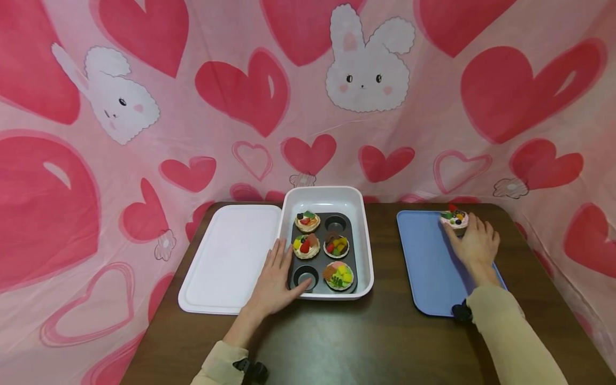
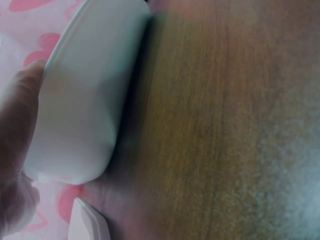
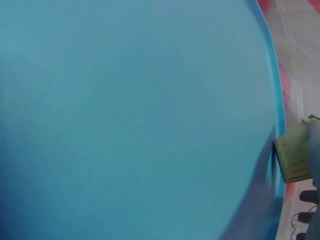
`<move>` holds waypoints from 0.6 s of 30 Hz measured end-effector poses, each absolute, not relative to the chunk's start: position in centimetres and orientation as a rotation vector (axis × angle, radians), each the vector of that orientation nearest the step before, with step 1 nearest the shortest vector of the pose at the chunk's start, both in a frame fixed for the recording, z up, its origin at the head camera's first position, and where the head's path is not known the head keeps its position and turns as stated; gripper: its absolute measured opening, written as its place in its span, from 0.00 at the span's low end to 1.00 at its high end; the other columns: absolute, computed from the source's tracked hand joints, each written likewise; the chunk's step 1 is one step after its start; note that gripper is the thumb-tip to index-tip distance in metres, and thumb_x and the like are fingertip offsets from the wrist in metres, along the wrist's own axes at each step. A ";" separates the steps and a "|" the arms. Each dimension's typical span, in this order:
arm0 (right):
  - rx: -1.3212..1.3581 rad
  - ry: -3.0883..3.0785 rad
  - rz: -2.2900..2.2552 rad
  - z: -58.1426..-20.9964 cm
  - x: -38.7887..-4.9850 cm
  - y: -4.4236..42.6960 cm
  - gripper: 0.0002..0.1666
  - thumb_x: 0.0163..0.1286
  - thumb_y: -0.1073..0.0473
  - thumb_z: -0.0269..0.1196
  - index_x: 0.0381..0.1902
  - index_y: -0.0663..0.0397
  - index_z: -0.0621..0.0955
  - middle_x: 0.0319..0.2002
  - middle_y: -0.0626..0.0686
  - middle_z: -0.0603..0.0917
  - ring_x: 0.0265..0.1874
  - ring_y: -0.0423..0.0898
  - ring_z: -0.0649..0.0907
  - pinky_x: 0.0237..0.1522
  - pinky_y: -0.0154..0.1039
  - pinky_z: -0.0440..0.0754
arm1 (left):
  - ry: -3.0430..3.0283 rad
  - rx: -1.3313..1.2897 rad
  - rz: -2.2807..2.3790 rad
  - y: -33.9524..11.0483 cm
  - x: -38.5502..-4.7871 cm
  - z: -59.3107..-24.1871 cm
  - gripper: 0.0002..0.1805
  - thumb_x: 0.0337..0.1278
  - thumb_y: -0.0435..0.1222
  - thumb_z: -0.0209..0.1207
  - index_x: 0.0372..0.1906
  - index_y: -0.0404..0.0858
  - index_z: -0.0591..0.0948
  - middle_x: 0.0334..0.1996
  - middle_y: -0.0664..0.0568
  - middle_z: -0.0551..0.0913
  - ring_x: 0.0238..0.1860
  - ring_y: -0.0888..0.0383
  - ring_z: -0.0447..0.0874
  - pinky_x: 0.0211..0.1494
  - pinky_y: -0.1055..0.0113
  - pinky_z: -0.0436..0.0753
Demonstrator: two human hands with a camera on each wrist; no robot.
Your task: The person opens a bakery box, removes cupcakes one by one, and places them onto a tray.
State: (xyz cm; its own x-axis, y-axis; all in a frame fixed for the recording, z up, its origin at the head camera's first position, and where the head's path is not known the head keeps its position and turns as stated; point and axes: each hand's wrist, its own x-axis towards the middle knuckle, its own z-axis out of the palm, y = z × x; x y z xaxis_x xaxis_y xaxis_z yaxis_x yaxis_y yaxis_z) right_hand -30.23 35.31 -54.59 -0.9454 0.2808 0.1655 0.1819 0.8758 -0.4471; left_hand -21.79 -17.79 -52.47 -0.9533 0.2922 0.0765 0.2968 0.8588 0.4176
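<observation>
In the head view my right hand (image 1: 476, 243) pinches a fruit tart (image 1: 454, 220) at the far end of the blue tray (image 1: 428, 267). The right wrist view shows the side of the tart's pale crust (image 3: 294, 152) by the tray's edge. My left hand (image 1: 275, 282) lies with extended fingers along the near left rim of a white bin (image 1: 368, 262). Inside the bin, a dark muffin pan (image 1: 321, 276) holds several fruit tarts, among them a strawberry-topped one (image 1: 306, 246). Its near left and far right cups hold no tart.
A flat white lid or tray (image 1: 231, 256) lies left of the bin. Everything stands on a dark wooden table (image 1: 356, 342). Pink heart-and-rabbit cloth (image 1: 308, 123) hangs behind and around it.
</observation>
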 end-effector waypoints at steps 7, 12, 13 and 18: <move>-0.316 -2.884 0.608 -54.5 -29.9 36.3 0.62 0.82 0.24 0.48 0.79 0.82 0.58 0.73 0.86 0.65 0.75 0.86 0.59 0.81 0.82 0.48 | -3.023 -0.476 -0.695 -17.7 -21.8 -52.3 0.60 0.64 0.69 0.61 0.89 0.37 0.59 0.92 0.42 0.46 0.93 0.40 0.41 0.93 0.39 0.50; -0.301 -2.907 0.608 -54.7 -29.8 36.9 0.63 0.82 0.24 0.47 0.79 0.82 0.58 0.73 0.86 0.64 0.75 0.86 0.59 0.80 0.84 0.46 | -3.022 -0.483 -0.697 -17.7 -21.8 -52.2 0.60 0.65 0.70 0.61 0.89 0.38 0.59 0.92 0.42 0.47 0.93 0.41 0.40 0.93 0.39 0.50; -0.301 -2.911 0.616 -54.7 -29.8 37.0 0.63 0.82 0.24 0.47 0.79 0.82 0.58 0.73 0.86 0.64 0.76 0.86 0.59 0.80 0.84 0.46 | -3.021 -0.486 -0.697 -17.7 -21.8 -52.2 0.59 0.65 0.70 0.61 0.89 0.38 0.59 0.92 0.41 0.47 0.93 0.40 0.41 0.93 0.39 0.51; -0.320 -2.930 0.657 -54.9 -29.7 36.9 0.65 0.83 0.23 0.44 0.84 0.80 0.49 0.76 0.87 0.59 0.78 0.87 0.56 0.81 0.84 0.43 | -3.031 -0.488 -0.704 -17.8 -21.8 -52.0 0.60 0.65 0.71 0.60 0.89 0.39 0.59 0.92 0.42 0.47 0.93 0.40 0.40 0.92 0.39 0.54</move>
State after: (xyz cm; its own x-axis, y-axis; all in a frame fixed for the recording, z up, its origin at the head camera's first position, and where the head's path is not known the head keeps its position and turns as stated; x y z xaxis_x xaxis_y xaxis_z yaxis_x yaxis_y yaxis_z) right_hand -29.66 36.89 -54.92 -0.9702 0.2314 0.0721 0.1784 0.8832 -0.4337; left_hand -21.85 -17.75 -52.04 -0.9520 0.2999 0.0615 0.2963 0.8522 0.4313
